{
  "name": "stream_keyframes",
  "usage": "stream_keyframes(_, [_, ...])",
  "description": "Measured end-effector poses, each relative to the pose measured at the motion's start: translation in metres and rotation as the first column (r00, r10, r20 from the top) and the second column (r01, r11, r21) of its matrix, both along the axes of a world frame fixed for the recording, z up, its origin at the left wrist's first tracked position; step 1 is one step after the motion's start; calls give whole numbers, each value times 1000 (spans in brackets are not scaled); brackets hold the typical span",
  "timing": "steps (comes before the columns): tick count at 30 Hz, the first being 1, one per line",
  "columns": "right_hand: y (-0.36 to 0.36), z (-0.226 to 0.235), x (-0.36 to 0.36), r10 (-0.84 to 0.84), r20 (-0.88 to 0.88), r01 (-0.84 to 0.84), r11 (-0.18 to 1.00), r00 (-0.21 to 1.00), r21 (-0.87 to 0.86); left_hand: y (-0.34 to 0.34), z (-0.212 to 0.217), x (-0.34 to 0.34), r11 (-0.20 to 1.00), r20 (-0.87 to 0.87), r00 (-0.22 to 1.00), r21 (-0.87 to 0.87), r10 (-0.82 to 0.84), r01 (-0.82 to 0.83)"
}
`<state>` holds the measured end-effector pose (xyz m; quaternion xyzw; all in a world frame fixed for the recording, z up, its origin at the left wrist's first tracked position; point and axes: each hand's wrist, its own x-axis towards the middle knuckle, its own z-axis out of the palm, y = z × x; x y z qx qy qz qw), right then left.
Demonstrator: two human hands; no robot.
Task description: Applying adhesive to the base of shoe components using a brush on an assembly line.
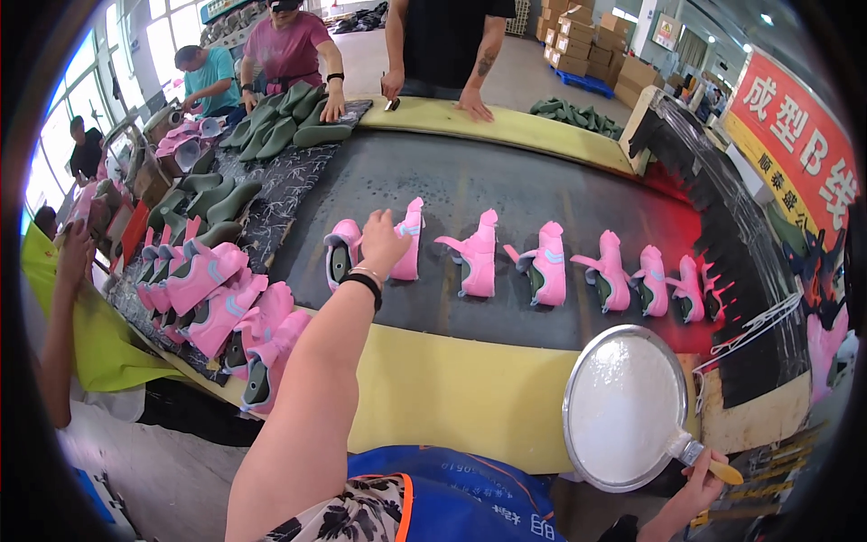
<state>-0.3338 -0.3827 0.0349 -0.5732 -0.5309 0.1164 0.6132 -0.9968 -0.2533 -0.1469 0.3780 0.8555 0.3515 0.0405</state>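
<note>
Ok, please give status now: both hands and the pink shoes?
Left hand on pink shoe on belt. Right hand holding brush by white glue pan. Nothing blocking.

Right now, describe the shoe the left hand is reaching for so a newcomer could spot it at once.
Find the dark conveyor belt with yellow edges, carrying a row of pink shoe uppers. Go to the row's left end, where the left hand hovers. The pink upper with a pale strap stands just right of that hand, second in the row, partly hidden by it.
</note>
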Motion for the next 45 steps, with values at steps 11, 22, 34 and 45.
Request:
stream_keyframes(11, [-2,28,-39,-25,212,27,1000,977,-8,71,-11,7,954,-89,992,-296,-88,59])
stream_keyframes(22, [9,10,-26,-7,171,16,999,985,-52,53,-18,45,997,-605,794,-16,54,-81])
stream_keyframes(34, [-7,0,-17,29,62,-24,996,998,-80,-17,-36,115,538,-247,737,-823,-630,184])
stream_keyframes(45, [-33,-16,6,-108,14,109,987,994,-118,-75,-9,100,411,-70,736,-863,-673,294])
